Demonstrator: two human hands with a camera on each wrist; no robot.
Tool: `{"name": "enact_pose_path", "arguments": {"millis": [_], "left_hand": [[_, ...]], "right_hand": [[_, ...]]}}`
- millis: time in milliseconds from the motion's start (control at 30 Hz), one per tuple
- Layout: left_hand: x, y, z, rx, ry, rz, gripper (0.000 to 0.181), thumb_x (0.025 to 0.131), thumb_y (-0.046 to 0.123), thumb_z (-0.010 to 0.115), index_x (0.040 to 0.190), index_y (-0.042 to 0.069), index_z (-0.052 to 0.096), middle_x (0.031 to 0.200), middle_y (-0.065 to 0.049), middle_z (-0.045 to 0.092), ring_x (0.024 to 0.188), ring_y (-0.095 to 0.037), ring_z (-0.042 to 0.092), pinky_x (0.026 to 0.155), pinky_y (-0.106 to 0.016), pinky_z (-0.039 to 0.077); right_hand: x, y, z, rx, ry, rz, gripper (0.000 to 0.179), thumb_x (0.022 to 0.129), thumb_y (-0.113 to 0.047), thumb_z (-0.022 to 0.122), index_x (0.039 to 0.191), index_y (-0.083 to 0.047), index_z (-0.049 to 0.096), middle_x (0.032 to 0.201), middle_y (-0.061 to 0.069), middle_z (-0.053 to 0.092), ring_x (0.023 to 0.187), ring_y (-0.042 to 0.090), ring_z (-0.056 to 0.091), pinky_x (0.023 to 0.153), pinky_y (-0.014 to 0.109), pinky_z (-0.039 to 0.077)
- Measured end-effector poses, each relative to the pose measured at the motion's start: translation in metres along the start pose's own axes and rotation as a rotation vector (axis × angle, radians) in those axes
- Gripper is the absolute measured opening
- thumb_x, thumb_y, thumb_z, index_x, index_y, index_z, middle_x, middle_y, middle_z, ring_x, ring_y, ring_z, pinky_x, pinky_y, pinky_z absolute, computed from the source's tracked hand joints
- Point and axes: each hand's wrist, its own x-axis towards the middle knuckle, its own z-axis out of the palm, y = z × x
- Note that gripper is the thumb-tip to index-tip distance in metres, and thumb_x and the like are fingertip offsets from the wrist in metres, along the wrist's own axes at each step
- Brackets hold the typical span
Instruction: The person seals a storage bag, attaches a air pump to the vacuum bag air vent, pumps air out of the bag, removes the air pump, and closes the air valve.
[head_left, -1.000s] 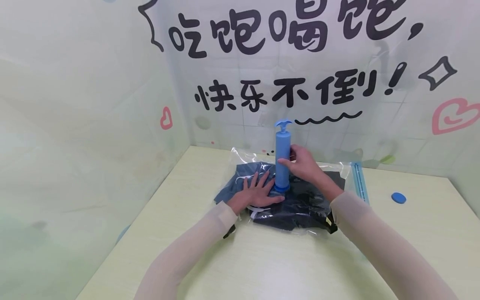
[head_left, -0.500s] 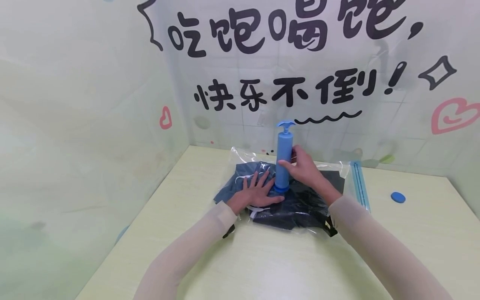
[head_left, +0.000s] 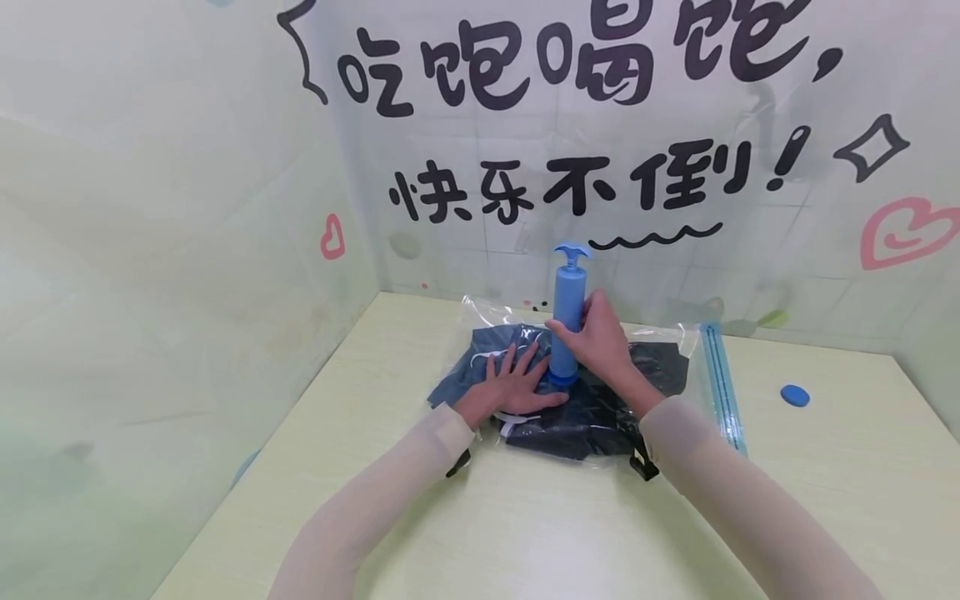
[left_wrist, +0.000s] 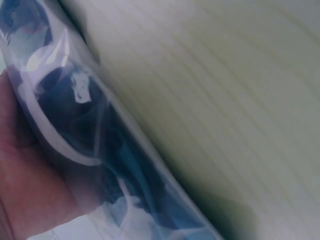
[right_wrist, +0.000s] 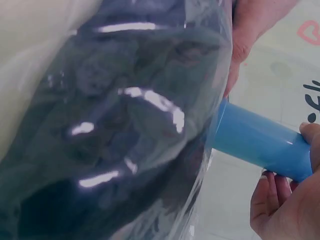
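Note:
A clear vacuum storage bag [head_left: 693, 367] with dark folded clothes [head_left: 577, 433] inside lies on the table. On top of it stands a blue hand pump [head_left: 568, 304], upright, its T-shaped handle at the top and its base against the bag. My right hand [head_left: 603, 337] grips the pump's barrel, thumb on the near side and fingers behind. My left hand [head_left: 513, 390] lies flat on the bag with spread fingers, just left of the pump base. In the right wrist view the pump barrel [right_wrist: 262, 140] passes between thumb and curled fingertips.
A round blue cap [head_left: 795, 395] lies on the table [head_left: 525, 533] to the right of the bag. The bag's blue zip edge [head_left: 723, 387] runs along its right end. A printed wall sheet [head_left: 465, 250] rises right behind the table.
My right hand has shifted its hold slightly, its wrist and sleeve moving a little left and nearer the body. The pump stays nearly in place, and the left hand has not moved.

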Motion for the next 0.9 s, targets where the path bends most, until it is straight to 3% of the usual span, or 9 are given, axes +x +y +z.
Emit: {"name": "enact_pose_path", "arguments": {"millis": [233, 533, 733, 900], "left_hand": [[0.002, -0.001, 0.001, -0.007, 0.000, -0.002, 0.092, 0.092, 0.082, 0.036, 0.164, 0.035, 0.004, 0.168, 0.006, -0.015, 0.150, -0.031, -0.023, 0.113, -0.064, -0.012], [0.002, 0.000, -0.001, 0.008, -0.014, -0.010, 0.092, 0.092, 0.082, 0.035, 0.165, 0.034, 0.004, 0.168, 0.006, -0.015, 0.149, -0.030, -0.023, 0.112, -0.063, -0.013], [0.001, 0.001, -0.002, 0.018, -0.007, -0.013, 0.091, 0.093, 0.082, 0.034, 0.165, 0.034, 0.006, 0.169, 0.005, -0.013, 0.150, -0.030, -0.022, 0.113, -0.064, -0.012], [0.002, 0.001, -0.001, 0.012, -0.011, -0.019, 0.092, 0.092, 0.082, 0.034, 0.165, 0.034, 0.006, 0.169, 0.006, -0.014, 0.150, -0.030, -0.023, 0.113, -0.063, -0.012]], "right_hand": [[0.004, 0.001, 0.000, -0.019, -0.059, -0.007, 0.066, 0.097, -0.043, 0.070, 0.133, 0.008, 0.049, 0.117, 0.025, 0.053, 0.103, 0.038, 0.052, 0.090, 0.053, 0.049], [0.011, 0.002, -0.003, 0.148, -0.137, -0.015, 0.069, 0.095, -0.039, 0.074, 0.140, 0.004, 0.045, 0.136, 0.024, 0.053, 0.122, 0.040, 0.056, 0.100, 0.056, 0.046], [0.012, -0.003, -0.008, 0.257, -0.173, -0.063, 0.059, 0.096, -0.025, 0.074, 0.136, 0.006, 0.045, 0.132, 0.026, 0.055, 0.120, 0.041, 0.057, 0.100, 0.056, 0.045], [0.014, -0.003, -0.010, 0.289, -0.218, -0.078, 0.060, 0.097, -0.019, 0.072, 0.142, 0.006, 0.040, 0.137, 0.027, 0.052, 0.123, 0.042, 0.055, 0.103, 0.057, 0.043]]}}
